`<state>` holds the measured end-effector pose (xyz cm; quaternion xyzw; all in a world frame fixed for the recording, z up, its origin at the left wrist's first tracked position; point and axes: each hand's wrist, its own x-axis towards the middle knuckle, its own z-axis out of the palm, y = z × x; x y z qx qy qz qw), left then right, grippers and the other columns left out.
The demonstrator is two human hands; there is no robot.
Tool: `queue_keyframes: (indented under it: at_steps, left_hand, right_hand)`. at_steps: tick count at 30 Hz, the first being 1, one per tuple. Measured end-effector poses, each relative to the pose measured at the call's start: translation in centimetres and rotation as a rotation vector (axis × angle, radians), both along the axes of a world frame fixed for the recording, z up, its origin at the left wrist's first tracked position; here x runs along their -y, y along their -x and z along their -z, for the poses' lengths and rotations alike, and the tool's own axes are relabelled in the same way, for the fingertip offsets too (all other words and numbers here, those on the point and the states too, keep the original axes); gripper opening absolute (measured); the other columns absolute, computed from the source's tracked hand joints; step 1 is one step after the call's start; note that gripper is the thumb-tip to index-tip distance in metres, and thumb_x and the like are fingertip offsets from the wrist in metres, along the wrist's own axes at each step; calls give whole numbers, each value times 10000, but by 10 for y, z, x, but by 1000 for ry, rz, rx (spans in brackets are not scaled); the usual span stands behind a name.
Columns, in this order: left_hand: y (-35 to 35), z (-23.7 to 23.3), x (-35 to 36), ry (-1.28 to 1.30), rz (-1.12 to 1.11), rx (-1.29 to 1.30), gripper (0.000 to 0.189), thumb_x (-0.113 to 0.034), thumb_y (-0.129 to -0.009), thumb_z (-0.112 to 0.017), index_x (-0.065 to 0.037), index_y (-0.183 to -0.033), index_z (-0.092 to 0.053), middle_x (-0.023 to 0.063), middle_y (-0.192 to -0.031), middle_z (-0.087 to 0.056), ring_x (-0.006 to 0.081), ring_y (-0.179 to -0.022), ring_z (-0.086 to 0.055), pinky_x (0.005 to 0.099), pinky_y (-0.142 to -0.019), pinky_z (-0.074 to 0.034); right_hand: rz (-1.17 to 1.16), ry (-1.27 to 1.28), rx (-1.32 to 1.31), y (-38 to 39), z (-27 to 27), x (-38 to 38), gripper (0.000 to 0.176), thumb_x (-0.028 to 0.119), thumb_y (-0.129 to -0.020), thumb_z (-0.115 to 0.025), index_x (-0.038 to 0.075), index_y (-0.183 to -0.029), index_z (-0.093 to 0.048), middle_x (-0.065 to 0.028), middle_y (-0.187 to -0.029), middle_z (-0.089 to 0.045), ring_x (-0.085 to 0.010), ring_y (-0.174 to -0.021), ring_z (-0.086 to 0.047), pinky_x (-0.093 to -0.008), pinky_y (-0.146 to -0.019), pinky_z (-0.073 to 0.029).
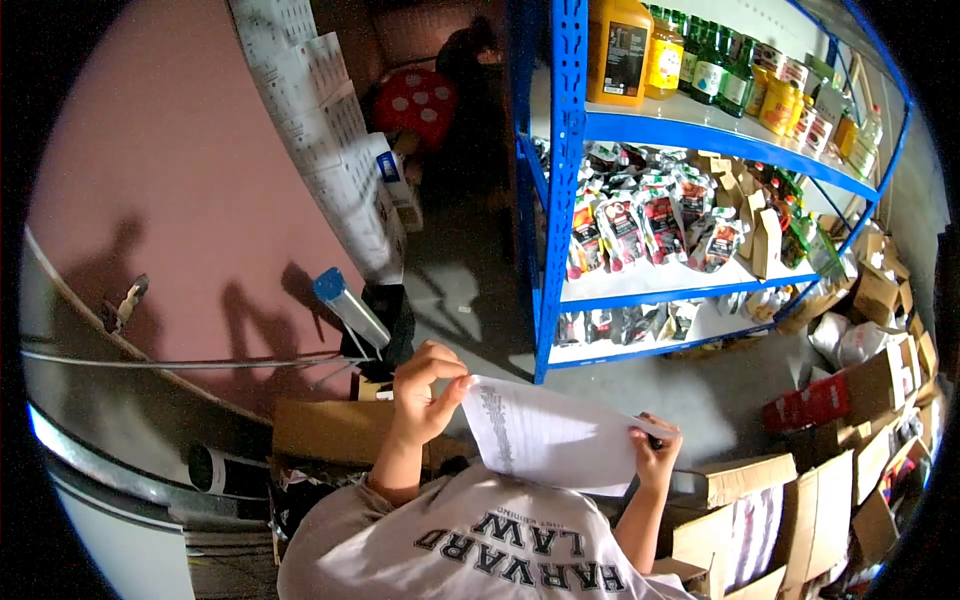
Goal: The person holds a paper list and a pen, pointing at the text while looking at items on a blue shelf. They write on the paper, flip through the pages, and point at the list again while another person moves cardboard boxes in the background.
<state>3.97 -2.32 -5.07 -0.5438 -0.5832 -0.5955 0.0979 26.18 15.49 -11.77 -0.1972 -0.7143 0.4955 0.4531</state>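
Observation:
A sheet of paper [560,430] with print along its left side is stretched between my two hands, in front of my chest. My left hand [425,390] is closed, thumb and fingers pinching the sheet's upper left corner. At the right edge, my right hand [657,450] grips the sheet between thumb and fingers. A small dark object, perhaps a pen, shows in that same hand, too little of it visible to be sure. Most of the printed text is too small to read.
Ahead stands a blue-framed shelf [570,180] with bottles [710,65], cans and several pouches [660,225]. Open cardboard boxes [820,510] crowd the right side. Stacked white cartons [320,110] line the pink wall [170,200]. A cardboard box [330,430] lies near my left arm.

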Motion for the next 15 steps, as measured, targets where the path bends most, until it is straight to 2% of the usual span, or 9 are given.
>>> queue_keyframes:
  at_steps: [8,11,15]
  left_hand:
    - [-2,5,0,1,-47,113,164,-101,-723,-571,11,-644,-483,70,-649,-492,165,-620,-453,258,-577,-356]
    - [-1,-1,0,4,-87,-1,170,-108,-729,-570,11,-643,-483,66,-648,-490,162,-622,-451,255,-579,-351]
    - [-1,2,1,-34,-123,-2,117,-88,-694,-592,-9,-641,-523,61,-646,-524,170,-590,-484,253,-549,-374]
  right_hand:
    - [-43,3,5,2,3,0,52,-59,-606,-552,-41,-650,-574,-74,-545,-528,-106,-487,-465,-208,-449,-338]
    - [-34,-39,3,4,-1,2,44,-56,-611,-562,-43,-651,-573,-80,-549,-532,-113,-482,-466,-213,-450,-339]
    - [-60,-23,35,3,1,0,44,-51,-612,-569,-46,-655,-573,-88,-558,-539,-119,-487,-467,-214,-457,-342]
